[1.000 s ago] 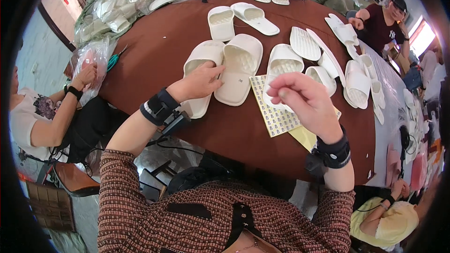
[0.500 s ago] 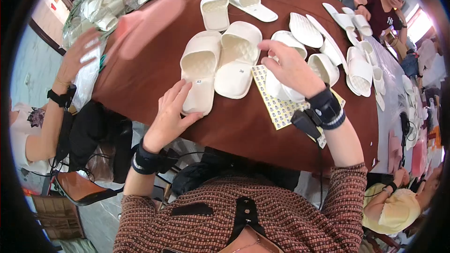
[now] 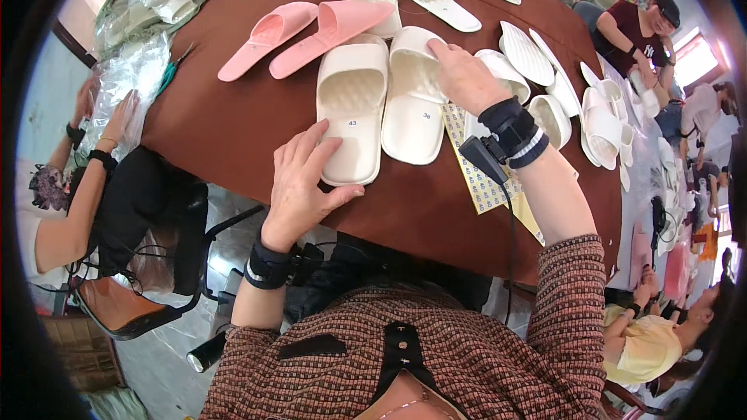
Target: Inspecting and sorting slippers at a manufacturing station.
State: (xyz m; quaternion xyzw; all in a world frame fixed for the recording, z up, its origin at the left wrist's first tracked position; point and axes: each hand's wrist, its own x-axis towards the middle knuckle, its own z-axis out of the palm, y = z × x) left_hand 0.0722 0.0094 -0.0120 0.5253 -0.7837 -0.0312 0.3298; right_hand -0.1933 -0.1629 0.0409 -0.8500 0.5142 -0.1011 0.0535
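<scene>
Two white slippers (image 3: 416, 132) lie nearest on the brown table (image 3: 210, 124), toes pointing away, long axes fore-and-aft. The left hand (image 3: 299, 179), spread, touches one; the right hand (image 3: 473, 82) touches the other, its grip unclear. Two pink slippers (image 3: 338, 27) lie beyond.

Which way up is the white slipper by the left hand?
Right way up. The white slipper by the left hand lies with its strap and footbed facing up.
</scene>
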